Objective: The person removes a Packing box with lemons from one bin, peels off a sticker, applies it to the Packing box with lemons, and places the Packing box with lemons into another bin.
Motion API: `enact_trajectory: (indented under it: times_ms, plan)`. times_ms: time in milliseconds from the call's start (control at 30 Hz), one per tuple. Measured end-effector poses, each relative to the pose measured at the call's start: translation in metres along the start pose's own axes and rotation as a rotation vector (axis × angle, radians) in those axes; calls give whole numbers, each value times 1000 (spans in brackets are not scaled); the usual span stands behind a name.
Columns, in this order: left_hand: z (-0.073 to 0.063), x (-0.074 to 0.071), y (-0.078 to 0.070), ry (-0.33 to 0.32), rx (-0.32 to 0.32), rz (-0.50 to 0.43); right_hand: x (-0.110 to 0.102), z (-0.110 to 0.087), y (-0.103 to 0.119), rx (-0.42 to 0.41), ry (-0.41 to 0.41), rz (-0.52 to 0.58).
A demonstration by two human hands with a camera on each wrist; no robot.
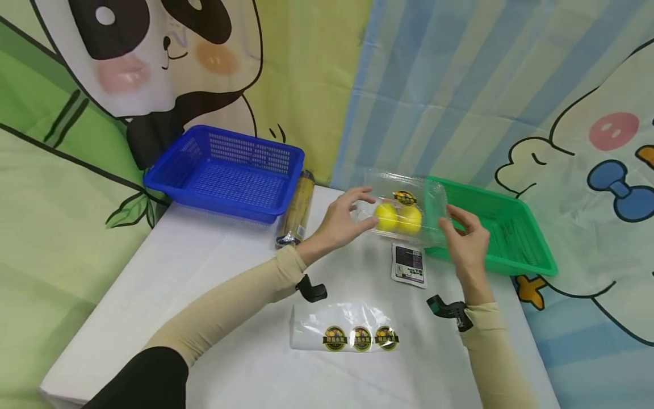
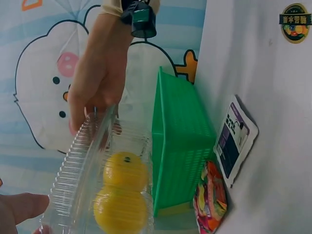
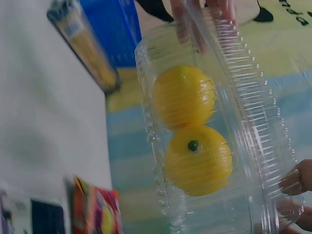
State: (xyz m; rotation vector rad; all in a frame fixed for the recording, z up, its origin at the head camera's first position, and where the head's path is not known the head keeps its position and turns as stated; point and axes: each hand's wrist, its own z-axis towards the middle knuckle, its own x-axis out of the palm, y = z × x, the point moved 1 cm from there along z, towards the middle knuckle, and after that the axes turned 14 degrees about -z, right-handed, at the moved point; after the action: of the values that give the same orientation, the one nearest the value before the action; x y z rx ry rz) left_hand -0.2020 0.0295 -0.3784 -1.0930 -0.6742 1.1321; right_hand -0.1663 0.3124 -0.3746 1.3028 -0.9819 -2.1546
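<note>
A clear plastic clamshell box [image 1: 431,218] is held up off the table between both hands. Inside lie two yellow round fruits [image 1: 386,217], one with a green stem mark in the right wrist view; a black-and-gold round sticker [image 1: 405,197] is on the box. My left hand [image 1: 339,221] pinches the box's left end, thumb [image 2: 24,205] towards me. At the opposite end my right hand [image 1: 467,236] grips the rim, its fingers [image 3: 292,183] partly out of frame in the right wrist view. The lid looks folded down over the fruits.
Behind the box stands a green basket [image 1: 531,238]. A blue basket [image 1: 225,213] is at the back left, beside a long yellowish packet [image 1: 297,210]. On the white table lie a dark-and-white pouch [image 1: 409,265], a colourful packet [image 2: 210,197] and a clear sheet [image 1: 306,332] with three stickers.
</note>
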Motion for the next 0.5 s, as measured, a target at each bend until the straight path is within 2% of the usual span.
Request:
enact_trajectory:
  times_ms: [133, 267, 367, 433, 500]
  plan:
    - [25, 37, -7, 94, 72, 41, -41, 22, -14, 70, -36, -51]
    - [51, 67, -12, 160, 102, 114, -76, 44, -29, 169, -31, 103]
    - [70, 86, -15, 206, 106, 163, -95, 58, -40, 232, -34, 218]
    - [82, 97, -15, 223, 85, 168, -103, 68, -49, 260, -47, 236]
    - [91, 109, -11, 211, 51, 146, -108, 75, -58, 288, -62, 239]
